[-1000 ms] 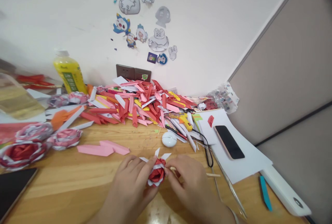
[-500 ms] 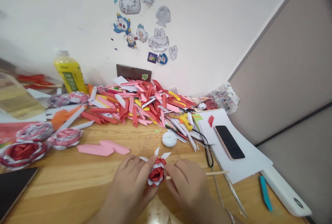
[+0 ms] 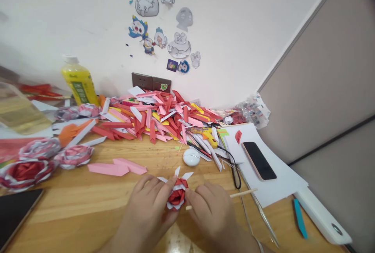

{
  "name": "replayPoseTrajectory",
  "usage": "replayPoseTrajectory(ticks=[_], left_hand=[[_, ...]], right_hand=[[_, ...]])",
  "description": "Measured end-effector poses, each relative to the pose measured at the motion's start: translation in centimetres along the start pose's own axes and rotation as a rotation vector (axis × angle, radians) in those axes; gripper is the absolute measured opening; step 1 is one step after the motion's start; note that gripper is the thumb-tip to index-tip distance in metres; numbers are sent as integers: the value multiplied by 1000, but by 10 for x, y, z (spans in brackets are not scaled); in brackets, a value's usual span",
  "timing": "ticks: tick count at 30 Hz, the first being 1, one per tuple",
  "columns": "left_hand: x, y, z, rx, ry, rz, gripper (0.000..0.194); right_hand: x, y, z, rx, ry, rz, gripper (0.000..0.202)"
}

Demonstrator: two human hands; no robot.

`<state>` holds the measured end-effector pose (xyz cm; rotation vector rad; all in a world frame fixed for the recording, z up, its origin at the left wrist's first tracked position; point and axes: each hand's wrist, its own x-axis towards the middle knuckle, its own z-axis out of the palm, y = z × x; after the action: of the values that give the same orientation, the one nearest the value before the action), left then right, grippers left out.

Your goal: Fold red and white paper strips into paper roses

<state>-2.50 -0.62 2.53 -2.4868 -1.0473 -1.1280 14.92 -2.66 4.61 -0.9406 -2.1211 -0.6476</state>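
Note:
A small red and white folded-paper flower (image 3: 177, 197) is held above the near middle of the table, white pointed strips sticking up from its far side. My left hand (image 3: 149, 202) is closed around its left side. At its right edge, the fingertips of my right hand (image 3: 209, 206) touch or nearly touch the petals. A thin wooden stick (image 3: 243, 193) runs through my right hand, its near tip showing below the fingers beside the flower. Two pink folded strips (image 3: 117, 167) lie to the left of my hands. A white egg-shaped object (image 3: 191, 157) stands just beyond the flower.
A heap of folded paper strips (image 3: 158, 116) lies along the wall, with a yellow glue gun (image 3: 209, 136) at its right. Finished paper flowers (image 3: 74, 155) and a yellow drink bottle (image 3: 79, 83) are at left. A phone (image 3: 259, 160) rests on white paper at right.
My right hand has shifted slightly and the stick has tilted, its near tip lower and its far end a little higher. My left hand and the flower have stayed in place.

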Motion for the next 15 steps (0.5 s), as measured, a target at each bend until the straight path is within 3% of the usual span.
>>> replayPoseTrajectory(ticks=[15], left_hand=[[3,0,-1,47,29,7,24]], right_hand=[[1,-1,1,50,-50,52,22]])
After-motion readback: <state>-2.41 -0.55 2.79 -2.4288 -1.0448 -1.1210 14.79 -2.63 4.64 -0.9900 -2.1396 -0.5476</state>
